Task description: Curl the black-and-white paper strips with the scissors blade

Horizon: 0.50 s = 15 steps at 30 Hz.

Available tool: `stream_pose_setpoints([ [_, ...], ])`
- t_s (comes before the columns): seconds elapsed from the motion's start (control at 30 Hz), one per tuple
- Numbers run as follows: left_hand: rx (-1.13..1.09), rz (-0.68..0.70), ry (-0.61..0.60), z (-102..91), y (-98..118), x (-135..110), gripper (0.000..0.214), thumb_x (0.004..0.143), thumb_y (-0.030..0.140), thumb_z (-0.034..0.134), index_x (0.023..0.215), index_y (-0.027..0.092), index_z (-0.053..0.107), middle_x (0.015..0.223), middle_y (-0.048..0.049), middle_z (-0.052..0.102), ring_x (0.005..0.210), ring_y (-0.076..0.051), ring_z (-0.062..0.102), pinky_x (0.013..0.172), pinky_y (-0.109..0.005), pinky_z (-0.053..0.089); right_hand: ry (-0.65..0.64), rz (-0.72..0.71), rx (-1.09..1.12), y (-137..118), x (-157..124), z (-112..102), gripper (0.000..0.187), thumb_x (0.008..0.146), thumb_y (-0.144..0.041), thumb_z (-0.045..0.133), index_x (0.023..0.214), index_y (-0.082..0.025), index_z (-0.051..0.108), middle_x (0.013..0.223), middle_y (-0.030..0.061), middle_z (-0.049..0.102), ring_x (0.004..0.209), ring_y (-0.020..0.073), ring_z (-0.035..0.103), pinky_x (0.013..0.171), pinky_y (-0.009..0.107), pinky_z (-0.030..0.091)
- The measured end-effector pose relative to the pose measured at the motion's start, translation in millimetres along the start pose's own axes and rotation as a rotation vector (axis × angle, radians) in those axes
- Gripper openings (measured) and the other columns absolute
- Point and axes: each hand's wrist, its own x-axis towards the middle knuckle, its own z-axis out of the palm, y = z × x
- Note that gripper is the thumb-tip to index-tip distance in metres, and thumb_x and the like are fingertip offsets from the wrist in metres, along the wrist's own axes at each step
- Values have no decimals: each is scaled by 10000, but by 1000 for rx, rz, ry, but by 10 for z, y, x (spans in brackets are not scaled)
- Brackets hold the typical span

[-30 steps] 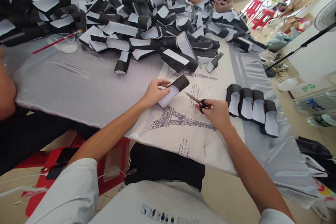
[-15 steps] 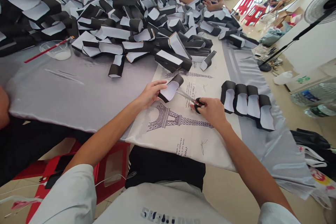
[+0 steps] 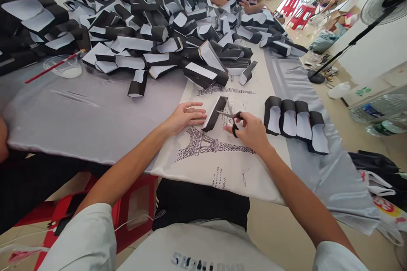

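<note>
My left hand (image 3: pixel 185 116) lies on the cloth with fingers stretched out, its fingertips against a folded black paper piece (image 3: pixel 215 112) that rests flat on the table. My right hand (image 3: pixel 251 130) is closed on the black handles of a pair of scissors (image 3: pixel 231 116), whose blades point left and touch the top of that paper piece. Both hands are over a white cloth printed with an Eiffel Tower (image 3: pixel 210 145).
A row of several folded black-and-white paper pieces (image 3: pixel 295 123) lies right of my right hand. A large heap of the same pieces (image 3: pixel 165 34) covers the far table. A plastic cup with a red stick (image 3: pixel 63 67) stands far left. Other people sit at the far end.
The paper piece was lifted in my left hand and turned; now it lies flat on the cloth and my left fingers have spread out beside it. The scissors moved in to its top.
</note>
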Motion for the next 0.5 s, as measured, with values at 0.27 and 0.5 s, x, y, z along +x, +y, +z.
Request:
stream_pose_setpoints([
  [0.27,119,50,-67,11,-23,20,646,830,377,1015,1383,171,753,1388,-203,781,1286,-345,772,1220,-588,581,67,87,112,81,34,-11,739,924,-879,677,597,-253,462,599,17,516,629,171,371,599,352,258],
  [0.5,337,257,-90,-11,-137,56,1108,717,353,1060,1688,226,542,1595,-221,600,1420,-388,668,1141,-569,629,73,111,126,18,33,-49,672,876,-898,712,822,-229,699,727,55,648,684,209,527,626,336,361],
])
